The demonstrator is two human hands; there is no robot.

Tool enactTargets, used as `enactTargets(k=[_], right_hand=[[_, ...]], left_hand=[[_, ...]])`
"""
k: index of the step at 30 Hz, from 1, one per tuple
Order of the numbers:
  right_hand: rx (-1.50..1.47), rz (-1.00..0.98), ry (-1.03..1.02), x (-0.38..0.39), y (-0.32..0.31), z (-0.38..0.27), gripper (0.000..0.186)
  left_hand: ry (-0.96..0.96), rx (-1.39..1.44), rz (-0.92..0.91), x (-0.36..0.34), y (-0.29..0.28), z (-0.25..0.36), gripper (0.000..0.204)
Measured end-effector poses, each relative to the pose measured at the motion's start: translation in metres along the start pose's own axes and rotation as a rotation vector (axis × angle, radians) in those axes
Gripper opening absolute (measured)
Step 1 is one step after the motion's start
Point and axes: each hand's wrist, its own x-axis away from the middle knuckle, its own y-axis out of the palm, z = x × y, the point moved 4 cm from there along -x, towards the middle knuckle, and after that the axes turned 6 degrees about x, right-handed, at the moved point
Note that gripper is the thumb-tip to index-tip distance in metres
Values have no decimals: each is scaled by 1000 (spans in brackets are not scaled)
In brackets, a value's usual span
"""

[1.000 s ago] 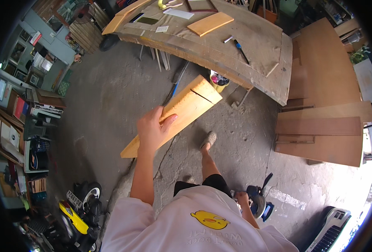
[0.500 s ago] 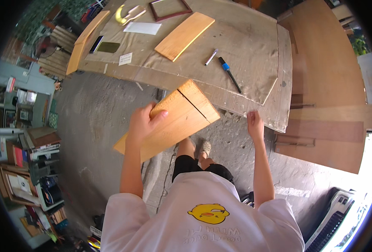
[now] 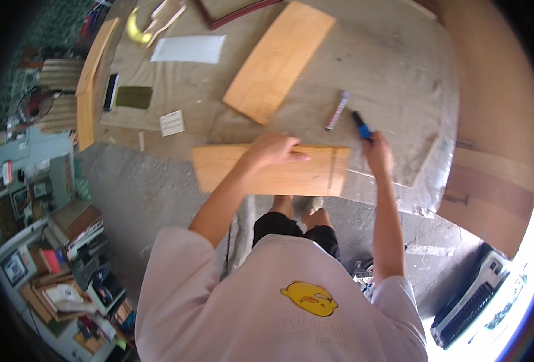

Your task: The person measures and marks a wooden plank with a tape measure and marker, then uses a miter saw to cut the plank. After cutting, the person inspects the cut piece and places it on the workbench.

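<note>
My left hand (image 3: 273, 149) grips the upper long edge of a light wooden board (image 3: 291, 178), its thumb lying over the near face. This board is held at the worktable's near edge, tilted toward me, with a dark line across its right part. My right hand (image 3: 379, 158) is closed around a slim black tool with a blue collar (image 3: 363, 128); its black end points away from me and the rest is hidden by the fingers. Just left of that tool lies a white marker pen (image 3: 337, 110). A second wooden board (image 3: 279, 63) rests flat farther back.
Cloth covers the worktable (image 3: 393, 72). A white sheet (image 3: 188, 49), a paper note (image 3: 171, 123), an olive-green rectangle (image 3: 134, 97) and a banana (image 3: 135, 27) lie on its left. An angled wooden piece (image 3: 89, 81) stands at the left edge. Large brown panels (image 3: 490, 120) stand right.
My left hand has brought the board forward to the table edge and turned it level. My right hand has reached onto the table and taken hold of the black and blue tool.
</note>
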Motion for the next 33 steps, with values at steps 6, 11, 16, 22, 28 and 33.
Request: enactTargets(k=[6, 11, 16, 22, 28, 33], right_hand=[[-31, 239, 88, -4, -20, 33, 31], [-127, 365, 99, 0, -45, 5, 24], [-242, 305, -22, 18, -50, -49, 6], [-378, 115, 59, 8, -35, -42, 11], [-38, 28, -442, -37, -27, -96, 39], [103, 97, -741, -68, -3, -101, 27]], left_hand=[[40, -2, -60, -29, 6, -5, 60], [484, -51, 553, -15, 12, -4, 32], [328, 189, 831, 23, -2, -13, 8], [-351, -149, 1238, 79, -57, -138, 26], [-483, 15, 846, 78, -77, -217, 39], [-476, 251, 1108, 85, -76, -247, 37]])
